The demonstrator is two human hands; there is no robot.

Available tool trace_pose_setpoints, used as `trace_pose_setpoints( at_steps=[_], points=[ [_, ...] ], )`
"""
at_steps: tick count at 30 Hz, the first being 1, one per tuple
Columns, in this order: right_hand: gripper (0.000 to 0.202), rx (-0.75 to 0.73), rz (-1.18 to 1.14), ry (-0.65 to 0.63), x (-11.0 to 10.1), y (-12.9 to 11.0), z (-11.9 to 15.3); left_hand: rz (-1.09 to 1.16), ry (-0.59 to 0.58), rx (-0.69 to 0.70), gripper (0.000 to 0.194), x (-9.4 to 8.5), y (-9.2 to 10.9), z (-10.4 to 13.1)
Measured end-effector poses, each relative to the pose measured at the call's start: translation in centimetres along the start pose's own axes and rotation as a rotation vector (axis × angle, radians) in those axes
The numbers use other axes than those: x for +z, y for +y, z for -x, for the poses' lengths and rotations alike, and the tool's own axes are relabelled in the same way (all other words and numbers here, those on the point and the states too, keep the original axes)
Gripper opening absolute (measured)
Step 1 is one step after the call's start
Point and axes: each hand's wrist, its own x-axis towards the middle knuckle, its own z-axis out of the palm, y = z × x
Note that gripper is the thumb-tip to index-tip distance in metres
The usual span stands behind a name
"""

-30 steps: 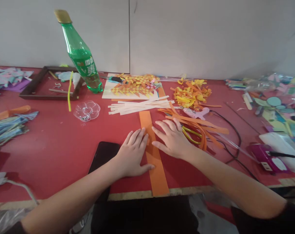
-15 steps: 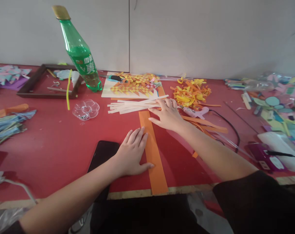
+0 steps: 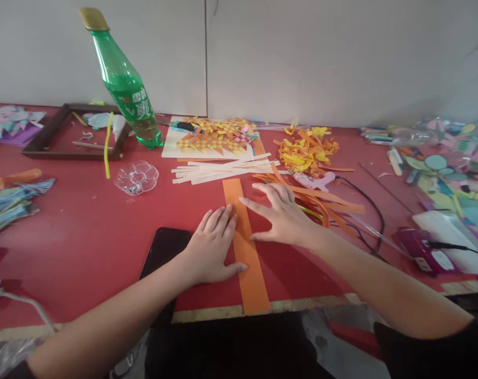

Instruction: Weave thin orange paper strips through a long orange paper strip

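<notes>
A long flat orange paper strip [image 3: 250, 263] runs from the table's front edge toward the back. My left hand [image 3: 214, 246] lies flat at its left side, fingertips and thumb resting on the paper, fingers stretched out. Over the strip's right edge is my right hand [image 3: 284, 215], fingers spread and nothing in them; whether it touches the paper I cannot tell. Beyond the strip lie several narrow white paper strips [image 3: 207, 171]. Narrow orange strips [image 3: 337, 202] lie to the right, beside a pink glue gun [image 3: 313, 180]. A black phone [image 3: 165, 247] is partly under my left forearm.
A tilted-looking green bottle [image 3: 130, 97] stands at the back left by a dark frame [image 3: 33, 150]. A clear flower-shaped dish [image 3: 136, 177] sits nearer. Woven orange-yellow paper [image 3: 211, 145] and a heap of scraps [image 3: 307, 150] lie behind. A purple device [image 3: 426, 251] with a cable is at right.
My right hand has moved back toward me from the white strips, down along the orange strip. My left hand stays in place. The view has shifted slightly.
</notes>
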Motion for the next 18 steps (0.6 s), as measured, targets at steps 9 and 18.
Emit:
trace_pose_setpoints(
  at_steps=[9, 18],
  points=[
    [0.097, -0.090, -0.183, -0.076, 0.6, -2.6, 5.8, -0.010, 0.035, -0.008, 0.104, 0.2, 0.0, 0.3],
    [0.098, -0.074, -0.265, -0.075, -1.8, -4.5, 5.4, 0.056, 0.144, 0.017, 0.101, 0.4, -0.3, 0.0]
  ],
)
